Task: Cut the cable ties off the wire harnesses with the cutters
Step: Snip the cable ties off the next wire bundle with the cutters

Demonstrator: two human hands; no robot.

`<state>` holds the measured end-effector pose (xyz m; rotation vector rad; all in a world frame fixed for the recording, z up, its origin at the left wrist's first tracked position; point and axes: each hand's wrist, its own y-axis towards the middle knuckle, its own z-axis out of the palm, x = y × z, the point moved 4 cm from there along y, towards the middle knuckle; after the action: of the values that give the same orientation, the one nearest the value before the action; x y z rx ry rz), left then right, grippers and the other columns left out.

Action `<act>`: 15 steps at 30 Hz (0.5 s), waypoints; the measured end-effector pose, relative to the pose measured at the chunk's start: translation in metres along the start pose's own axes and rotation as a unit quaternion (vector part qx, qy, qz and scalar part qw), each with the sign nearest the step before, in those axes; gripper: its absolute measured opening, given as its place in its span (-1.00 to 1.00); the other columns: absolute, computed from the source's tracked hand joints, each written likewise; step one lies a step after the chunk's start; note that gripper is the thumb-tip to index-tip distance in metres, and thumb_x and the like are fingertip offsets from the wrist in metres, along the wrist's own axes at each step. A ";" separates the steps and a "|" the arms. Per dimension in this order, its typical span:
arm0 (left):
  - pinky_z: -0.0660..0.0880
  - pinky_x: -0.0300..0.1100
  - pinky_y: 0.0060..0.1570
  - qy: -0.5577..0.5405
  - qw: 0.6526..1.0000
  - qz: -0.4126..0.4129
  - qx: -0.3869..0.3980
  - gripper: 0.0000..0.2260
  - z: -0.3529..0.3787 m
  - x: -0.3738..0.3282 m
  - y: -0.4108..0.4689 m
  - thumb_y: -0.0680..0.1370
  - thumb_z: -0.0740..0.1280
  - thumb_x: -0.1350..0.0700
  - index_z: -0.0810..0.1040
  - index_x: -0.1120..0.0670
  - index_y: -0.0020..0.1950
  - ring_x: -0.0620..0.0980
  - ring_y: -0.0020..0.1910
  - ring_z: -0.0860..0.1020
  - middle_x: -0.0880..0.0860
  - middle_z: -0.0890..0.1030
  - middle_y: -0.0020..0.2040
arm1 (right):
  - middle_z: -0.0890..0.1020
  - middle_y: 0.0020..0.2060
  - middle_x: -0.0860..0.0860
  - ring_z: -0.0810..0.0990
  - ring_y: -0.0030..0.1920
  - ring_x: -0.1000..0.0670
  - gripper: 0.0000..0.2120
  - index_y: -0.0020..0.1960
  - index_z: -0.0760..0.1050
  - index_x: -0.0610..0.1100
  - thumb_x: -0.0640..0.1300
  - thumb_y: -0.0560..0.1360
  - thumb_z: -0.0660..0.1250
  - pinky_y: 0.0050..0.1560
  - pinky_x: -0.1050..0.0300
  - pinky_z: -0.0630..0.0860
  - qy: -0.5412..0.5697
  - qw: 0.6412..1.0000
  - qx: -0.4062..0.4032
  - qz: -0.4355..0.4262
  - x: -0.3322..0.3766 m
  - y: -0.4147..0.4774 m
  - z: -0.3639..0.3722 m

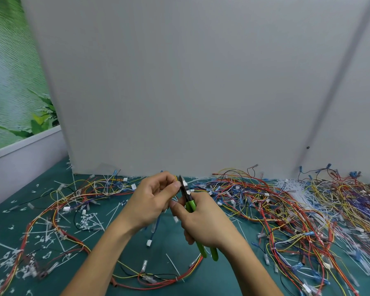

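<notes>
My left hand [152, 199] is raised over the green table and pinches a thin bundle of a wire harness [176, 179] between thumb and fingers. My right hand [201, 221] is wrapped around the green handles of the cutters [189, 205]. The cutters' dark jaws point up and sit right against the wires at my left fingertips. The cable tie at the jaws is too small to make out. The held harness trails down in a loop [158, 276] of red and yellow wires on the table in front of me.
A thick heap of tied harnesses [308, 210] fills the right side of the green table [124, 248]. Looser harnesses [77, 197] lie at the left. Cut white tie pieces [88, 221] are scattered around. A grey panel [179, 82] stands upright behind the work.
</notes>
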<state>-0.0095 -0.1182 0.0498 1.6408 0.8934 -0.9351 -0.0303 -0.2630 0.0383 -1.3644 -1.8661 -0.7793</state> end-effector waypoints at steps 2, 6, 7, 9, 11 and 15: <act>0.25 -0.28 -0.48 0.002 1.000 0.001 0.004 -0.79 0.000 0.001 0.000 0.65 0.31 0.17 0.47 0.23 -0.15 -0.08 -0.50 0.25 -0.09 0.36 -0.45 | 0.62 -0.49 -0.08 0.68 -0.46 -0.08 -0.69 -0.17 0.44 -0.06 0.13 0.62 0.27 -0.25 -0.03 0.65 -0.009 1.000 0.007 0.003 -0.001 0.000 0.001; 0.28 -0.31 -0.47 0.019 1.000 0.001 0.002 -0.80 0.001 0.004 0.002 0.66 0.31 0.18 0.48 0.20 -0.15 -0.10 -0.50 0.28 -0.09 0.38 -0.44 | 0.71 -0.38 -0.10 0.73 -0.34 0.01 -0.72 -0.11 0.46 -0.06 0.15 0.60 0.29 -0.02 -0.14 0.68 -0.019 1.000 0.021 0.000 -0.004 0.003 0.004; 0.28 -0.31 -0.46 0.020 1.000 -0.001 0.002 -0.80 0.001 0.004 0.002 0.66 0.31 0.16 0.49 0.21 -0.14 -0.09 -0.50 0.29 -0.07 0.38 -0.43 | 0.71 -0.38 -0.10 0.73 -0.32 0.02 -0.72 -0.10 0.47 -0.06 0.14 0.59 0.29 0.00 -0.16 0.67 -0.018 1.000 0.020 -0.002 -0.004 0.004 0.004; 0.27 -0.31 -0.46 0.016 1.000 -0.005 0.004 -0.80 0.002 0.004 0.002 0.66 0.31 0.15 0.49 0.21 -0.13 -0.09 -0.49 0.28 -0.05 0.38 -0.42 | 0.71 -0.38 -0.09 0.73 -0.34 0.02 -0.72 -0.11 0.46 -0.06 0.14 0.59 0.30 -0.03 -0.16 0.68 -0.013 1.000 0.020 -0.003 -0.004 0.004 0.003; 0.27 -0.31 -0.47 0.014 1.000 -0.006 0.002 -0.80 0.003 0.004 0.001 0.67 0.29 0.17 0.50 0.18 -0.14 -0.10 -0.49 0.27 -0.08 0.39 -0.42 | 0.67 -0.43 -0.05 0.70 -0.41 -0.03 -0.71 -0.14 0.46 -0.05 0.14 0.60 0.29 -0.13 -0.17 0.68 -0.012 1.000 0.012 -0.004 -0.003 0.003 0.003; 0.24 -0.31 -0.49 -0.009 1.000 -0.004 -0.002 -0.80 0.002 0.000 0.000 0.67 0.28 0.16 0.48 0.20 -0.14 -0.07 -0.49 0.24 -0.07 0.35 -0.41 | 0.54 -0.42 -0.04 0.63 -0.29 -0.25 -0.65 -0.19 0.49 -0.07 0.18 0.60 0.29 -0.19 -0.26 0.65 -0.030 0.999 -0.036 -0.005 -0.001 0.003 0.000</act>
<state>-0.0099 -0.1203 0.0490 1.6241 0.8890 -0.9514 -0.0271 -0.2629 0.0373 -1.4385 -1.9093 -0.8262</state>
